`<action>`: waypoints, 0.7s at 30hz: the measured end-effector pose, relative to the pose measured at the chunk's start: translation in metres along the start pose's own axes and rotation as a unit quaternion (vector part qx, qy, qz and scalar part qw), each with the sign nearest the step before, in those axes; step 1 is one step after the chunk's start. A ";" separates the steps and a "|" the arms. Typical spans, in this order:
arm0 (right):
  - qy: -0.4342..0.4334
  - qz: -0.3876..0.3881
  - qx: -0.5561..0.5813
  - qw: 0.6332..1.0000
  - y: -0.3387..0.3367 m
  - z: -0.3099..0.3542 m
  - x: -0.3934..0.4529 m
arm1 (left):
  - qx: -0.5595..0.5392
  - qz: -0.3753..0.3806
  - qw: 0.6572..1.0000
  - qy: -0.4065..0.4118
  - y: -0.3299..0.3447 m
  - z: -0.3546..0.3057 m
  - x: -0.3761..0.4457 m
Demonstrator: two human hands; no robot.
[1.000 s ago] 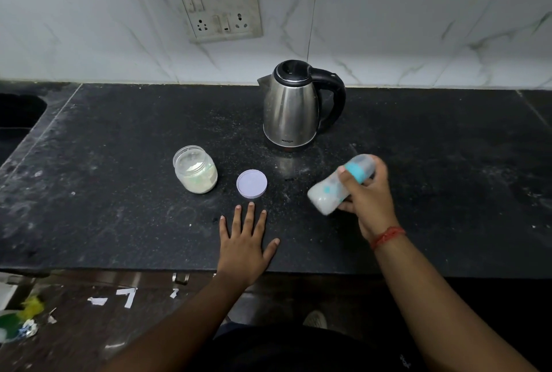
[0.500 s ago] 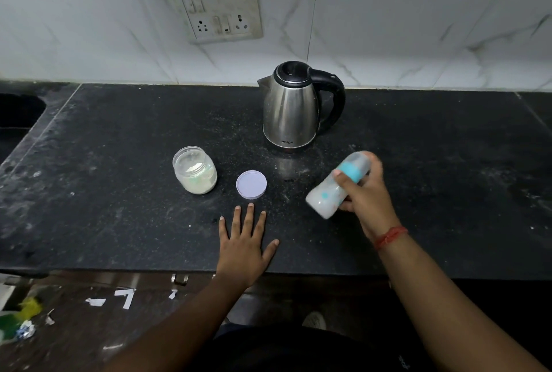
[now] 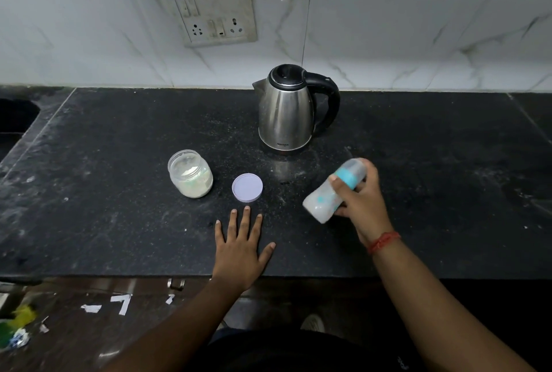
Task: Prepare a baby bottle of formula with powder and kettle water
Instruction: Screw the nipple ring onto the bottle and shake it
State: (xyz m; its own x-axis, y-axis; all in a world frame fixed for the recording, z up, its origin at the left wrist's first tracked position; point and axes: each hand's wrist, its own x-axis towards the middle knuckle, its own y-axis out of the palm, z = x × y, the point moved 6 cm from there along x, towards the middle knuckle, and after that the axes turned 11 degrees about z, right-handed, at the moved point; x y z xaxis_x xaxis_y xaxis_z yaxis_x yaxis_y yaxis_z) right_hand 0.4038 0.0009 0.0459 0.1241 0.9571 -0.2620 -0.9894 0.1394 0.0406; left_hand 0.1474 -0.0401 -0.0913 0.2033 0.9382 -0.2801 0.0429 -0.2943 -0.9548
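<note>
Bottle: we keep it tilted in our right hand, fingers wrapped, slightly shifted right of the kettle; likely mixing.
Left hand: still flat, fingers spread on desk.

Capped baby bottle tilted, blurred, milky inside, open powder jar upright, steel kettle behind
</note>
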 end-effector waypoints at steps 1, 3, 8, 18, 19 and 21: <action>-0.010 -0.046 0.042 0.998 -0.007 0.001 -0.001 | 0.000 0.000 1.000 -0.001 0.000 0.000 0.000; -0.017 -0.085 0.086 0.993 -0.014 -0.001 -0.001 | -0.004 -0.005 1.000 0.000 -0.001 -0.001 0.000; -0.009 -0.019 0.008 1.000 -0.005 -0.003 -0.002 | 0.002 0.001 1.000 -0.004 -0.001 0.000 0.000; -0.019 -0.072 0.095 0.993 -0.011 0.000 0.004 | -0.002 0.004 1.000 -0.002 -0.001 -0.001 0.000; -0.012 -0.053 0.084 0.995 -0.006 0.002 0.003 | -0.001 0.003 1.000 -0.002 -0.001 -0.001 0.000; 0.012 0.045 0.000 0.999 0.006 0.002 0.005 | -0.001 0.003 1.000 -0.003 0.000 0.001 0.000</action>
State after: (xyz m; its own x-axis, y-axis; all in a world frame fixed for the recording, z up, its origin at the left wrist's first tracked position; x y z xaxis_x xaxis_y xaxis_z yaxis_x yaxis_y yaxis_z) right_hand 0.3987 0.0070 0.0465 0.0331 0.9595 -0.2797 -0.9965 0.0532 0.0647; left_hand 0.1467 -0.0402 -0.0909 0.1977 0.9377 -0.2856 0.0433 -0.2994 -0.9531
